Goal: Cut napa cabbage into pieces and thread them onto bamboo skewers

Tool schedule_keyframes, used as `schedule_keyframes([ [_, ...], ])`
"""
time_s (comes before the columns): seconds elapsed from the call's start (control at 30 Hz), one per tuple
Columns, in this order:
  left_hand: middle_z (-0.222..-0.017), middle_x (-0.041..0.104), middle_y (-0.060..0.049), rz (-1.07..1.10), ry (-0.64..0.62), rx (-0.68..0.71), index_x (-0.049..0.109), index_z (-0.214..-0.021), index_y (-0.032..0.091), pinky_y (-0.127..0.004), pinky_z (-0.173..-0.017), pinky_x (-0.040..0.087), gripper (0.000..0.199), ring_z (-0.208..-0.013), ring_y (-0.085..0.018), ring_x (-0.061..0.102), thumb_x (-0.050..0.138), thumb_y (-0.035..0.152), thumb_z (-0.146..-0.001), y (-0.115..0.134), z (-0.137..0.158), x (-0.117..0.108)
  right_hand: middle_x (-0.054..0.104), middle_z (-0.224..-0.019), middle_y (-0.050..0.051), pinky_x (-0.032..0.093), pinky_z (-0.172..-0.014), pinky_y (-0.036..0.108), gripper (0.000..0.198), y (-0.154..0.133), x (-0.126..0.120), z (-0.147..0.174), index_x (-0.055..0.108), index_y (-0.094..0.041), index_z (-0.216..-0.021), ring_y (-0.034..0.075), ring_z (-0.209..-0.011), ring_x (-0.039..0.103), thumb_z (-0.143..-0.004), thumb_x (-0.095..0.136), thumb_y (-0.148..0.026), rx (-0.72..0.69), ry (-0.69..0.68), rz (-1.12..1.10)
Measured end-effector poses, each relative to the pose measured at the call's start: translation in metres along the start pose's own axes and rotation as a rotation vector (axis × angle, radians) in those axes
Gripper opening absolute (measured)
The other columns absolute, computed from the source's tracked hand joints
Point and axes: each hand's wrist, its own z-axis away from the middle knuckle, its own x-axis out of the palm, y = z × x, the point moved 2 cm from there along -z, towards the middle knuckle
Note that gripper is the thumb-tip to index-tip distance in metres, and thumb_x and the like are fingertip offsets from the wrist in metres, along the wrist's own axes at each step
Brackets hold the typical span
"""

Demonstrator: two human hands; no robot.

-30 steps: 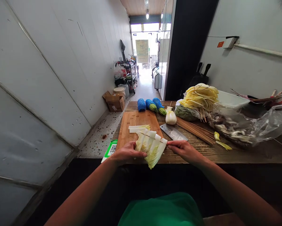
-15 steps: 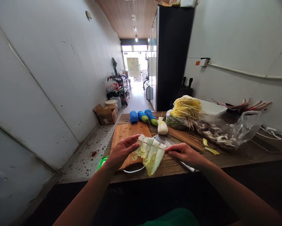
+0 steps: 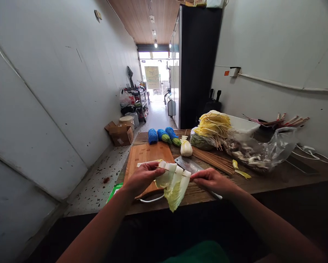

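Several pale napa cabbage leaf pieces (image 3: 176, 186) hang from a thin wooden skewer (image 3: 183, 170) above the table's front edge. My left hand (image 3: 145, 177) is closed on the leaves at the skewer's left part, thumb on the near side. One leaf piece sticks out to the left behind its fingers. My right hand (image 3: 214, 181) pinches the skewer's right end. Below the hands lie a wooden cutting board (image 3: 142, 151) and a cleaver (image 3: 191, 164), whose handle is partly covered by my right hand. A cabbage heart (image 3: 186, 149) sits beyond the blade.
Bare skewers (image 3: 213, 160) lie to the right of the cabbage heart. Behind them rises a pile of skewered cabbage (image 3: 213, 124), beside a plastic bag of mushrooms (image 3: 257, 155). Green vegetables in blue foam nets (image 3: 164, 135) lie behind the board. Loose yellow leaves (image 3: 242, 173) rest at right.
My left hand has closed further over the leaves, and a leaf piece now points left behind it. The hanging leaves have shifted and bunched. The view has turned slightly right.
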Motion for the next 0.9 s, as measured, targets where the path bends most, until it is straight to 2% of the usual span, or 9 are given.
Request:
schedule_keyframes([
  [0.1,-0.083,0.068,-0.007,0.003,-0.064,-0.006,0.07,-0.089,0.013,-0.025,-0.07,0.043,0.031,-0.074,-0.015,0.059,0.074,0.03,-0.063,0.0,-0.003,0.003,0.041,-0.054,-0.004,0.025,-0.047,0.022,0.043,-0.004,-0.001,-0.002,0.069,-0.012,-0.096,0.007,-0.05,0.031,-0.073,0.061,-0.048,-0.009,0.023,0.039],
  [0.23,-0.069,0.067,-0.005,-0.061,0.041,-0.064,0.07,-0.071,0.011,-0.022,-0.059,0.041,0.02,-0.061,-0.011,0.055,0.074,0.029,-0.063,-0.005,-0.008,-0.003,0.043,-0.054,-0.004,0.026,-0.046,0.021,0.043,-0.006,-0.004,-0.005,0.067,-0.011,-0.099,0.007,-0.049,0.033,-0.076,0.058,-0.046,0.007,-0.002,0.079],
  [0.37,-0.069,0.067,-0.004,-0.017,0.108,-0.108,0.07,-0.073,0.012,-0.02,-0.055,0.04,0.02,-0.059,-0.01,0.056,0.074,0.03,-0.064,-0.004,-0.011,-0.013,0.043,-0.055,-0.004,0.024,-0.044,0.02,0.042,-0.007,-0.012,-0.001,0.065,-0.011,-0.098,0.006,-0.048,0.032,-0.08,0.053,-0.046,0.028,0.011,0.137],
  [0.5,-0.069,0.067,-0.004,0.032,0.085,-0.14,0.07,-0.078,0.013,-0.021,-0.055,0.043,0.021,-0.059,-0.011,0.057,0.071,0.031,-0.068,0.001,-0.009,-0.017,0.038,-0.054,-0.005,0.022,-0.044,0.021,0.04,-0.023,-0.023,0.009,0.065,-0.01,-0.087,0.006,-0.049,0.028,-0.081,0.052,-0.047,-0.057,0.097,0.142],
  [0.57,-0.071,0.068,-0.003,0.107,0.069,-0.104,0.069,-0.079,0.016,-0.023,-0.06,0.047,0.021,-0.062,-0.014,0.06,0.071,0.034,-0.067,0.005,-0.009,-0.017,0.035,-0.053,-0.006,0.022,-0.044,0.021,0.038,-0.035,-0.031,0.014,0.064,-0.011,-0.085,0.006,-0.049,0.028,-0.082,0.051,-0.047,-0.119,0.141,0.126],
  [0.63,-0.08,0.07,-0.004,0.173,0.105,-0.035,0.069,-0.083,0.019,-0.029,-0.072,0.05,0.027,-0.076,-0.019,0.063,0.071,0.039,-0.065,0.007,-0.008,-0.02,0.033,-0.053,-0.006,0.021,-0.043,0.021,0.036,-0.048,-0.045,0.017,0.062,-0.012,-0.085,0.006,-0.048,0.027,-0.082,0.05,-0.046,-0.172,0.219,0.113],
  [0.7,-0.089,0.071,-0.005,0.191,0.192,-0.003,0.068,-0.089,0.02,-0.031,-0.081,0.05,0.034,-0.088,-0.022,0.062,0.071,0.042,-0.063,0.005,-0.005,-0.027,0.032,-0.053,-0.006,0.019,-0.041,0.02,0.034,-0.06,-0.067,0.017,0.061,-0.013,-0.084,0.005,-0.046,0.026,-0.082,0.051,-0.045,-0.211,0.36,0.121],
  [0.8,-0.092,0.071,-0.005,0.11,0.368,-0.066,0.067,-0.096,0.022,-0.028,-0.085,0.049,0.042,-0.095,-0.022,0.061,0.073,0.042,-0.06,-0.009,0.005,-0.043,0.035,-0.051,-0.007,0.015,-0.038,0.02,0.03,-0.077,-0.112,0.008,0.061,-0.014,-0.085,0.005,-0.041,0.025,-0.08,0.053,-0.042,-0.256,0.598,0.127],
  [0.9,-0.088,0.072,-0.003,-0.044,0.562,-0.112,0.07,-0.09,0.022,-0.028,-0.083,0.05,0.041,-0.097,-0.024,0.061,0.076,0.042,-0.054,-0.032,0.018,-0.062,0.032,-0.047,-0.008,0.013,-0.036,0.02,0.021,-0.098,-0.159,-0.014,0.059,-0.013,-0.083,0.003,-0.037,0.022,-0.081,0.054,-0.033,-0.285,0.769,0.076],
])
